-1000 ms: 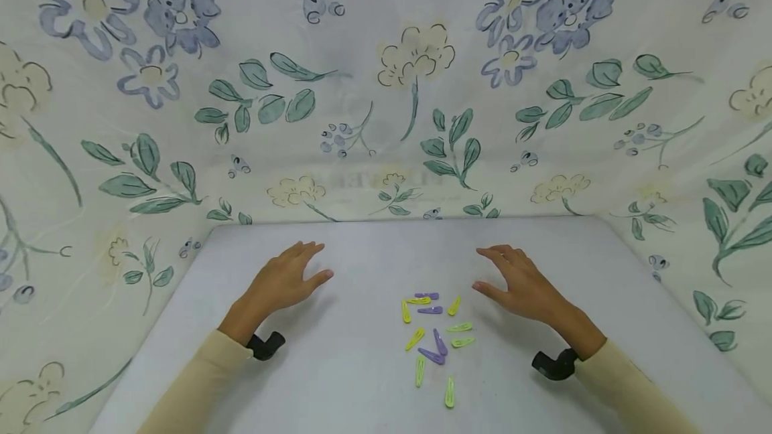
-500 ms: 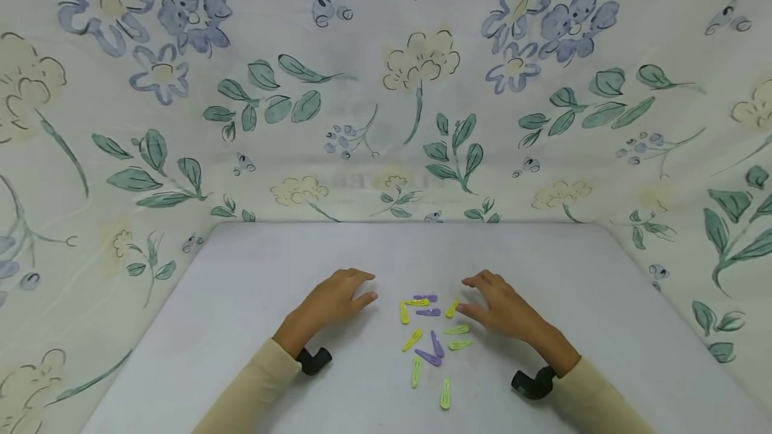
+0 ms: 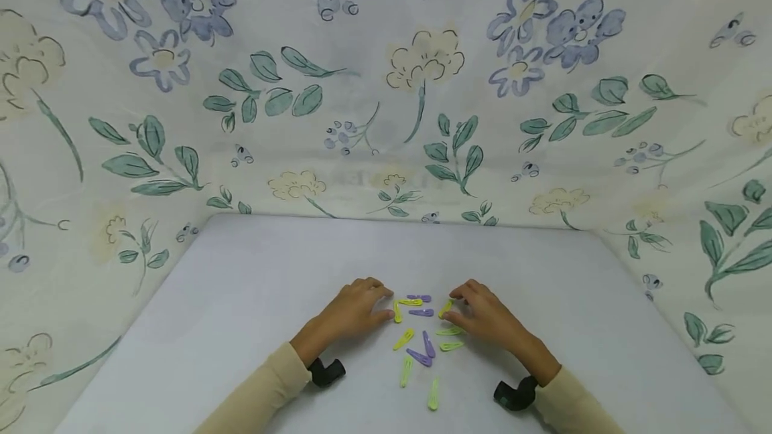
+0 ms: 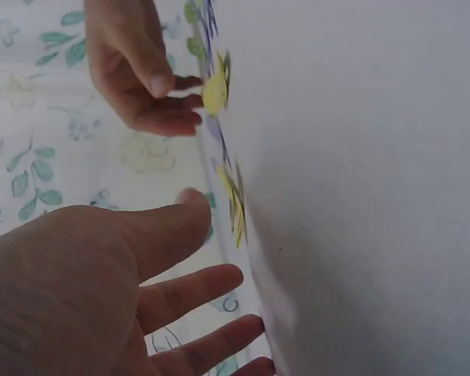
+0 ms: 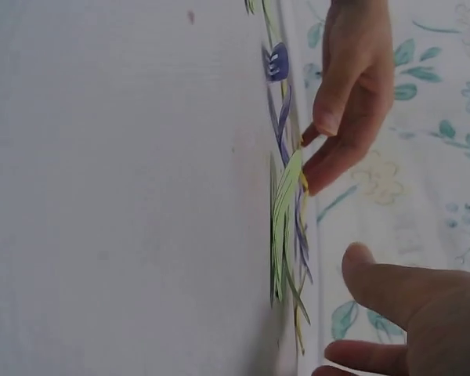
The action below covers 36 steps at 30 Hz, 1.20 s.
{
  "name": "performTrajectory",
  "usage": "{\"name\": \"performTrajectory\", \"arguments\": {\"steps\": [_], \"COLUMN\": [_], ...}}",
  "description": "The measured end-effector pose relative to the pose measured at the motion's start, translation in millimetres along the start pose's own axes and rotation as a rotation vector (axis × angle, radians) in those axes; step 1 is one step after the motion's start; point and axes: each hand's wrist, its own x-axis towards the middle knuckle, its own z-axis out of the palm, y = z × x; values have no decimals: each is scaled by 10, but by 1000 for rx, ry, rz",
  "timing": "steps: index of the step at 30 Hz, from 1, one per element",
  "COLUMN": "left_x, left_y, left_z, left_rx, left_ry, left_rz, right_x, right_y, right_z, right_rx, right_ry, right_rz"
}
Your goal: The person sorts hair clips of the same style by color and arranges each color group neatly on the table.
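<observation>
Several snap hair clips lie on the white table in purple, yellow and light green. My left hand (image 3: 356,308) is at the left of the group, thumb tip beside an upright yellow clip (image 3: 397,312). In the left wrist view its thumb and fingers stand apart, with nothing between them. My right hand (image 3: 487,313) is on the other side, thumb and fingertips around a tilted yellow clip (image 3: 445,308); whether they touch it I cannot tell. The right wrist view shows that thumb (image 5: 359,257) apart from the fingers. Purple clips (image 3: 421,313) lie between the hands.
Nearer the front lie light green clips (image 3: 434,394), more purple clips (image 3: 419,357) and a yellow clip (image 3: 404,339). A floral cloth (image 3: 362,86) stands behind the table (image 3: 271,246) and along its sides. Black wrist cameras (image 3: 328,373) sit under both wrists.
Both hands have come inward and nearer to the clips, the left moving right and the right moving left. The clips appear to lie in the same arrangement.
</observation>
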Motion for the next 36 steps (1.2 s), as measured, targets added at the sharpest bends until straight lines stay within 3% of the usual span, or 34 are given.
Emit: {"name": "performTrajectory", "arguments": {"steps": [4, 10, 15, 21, 28, 36], "left_x": [8, 11, 56, 48, -30, 49], "left_y": [39, 54, 81, 133, 85, 84], "left_z": [17, 47, 69, 140, 178, 131], "left_rx": [-85, -123, -137, -140, -137, -119], "left_ry": [-14, -18, 6, 21, 73, 60], "left_rz": [40, -6, -8, -34, -61, -17], "right_x": [-27, 12, 8, -55, -10, -27], "right_y": [-6, -48, -39, -30, -88, -55], "right_z": [40, 112, 145, 215, 267, 220], "right_rx": [-60, -155, -207, -127, -60, -84], "right_ry": [51, 101, 152, 205, 189, 186], "right_rz": [12, -61, -28, 29, 69, 96]}}
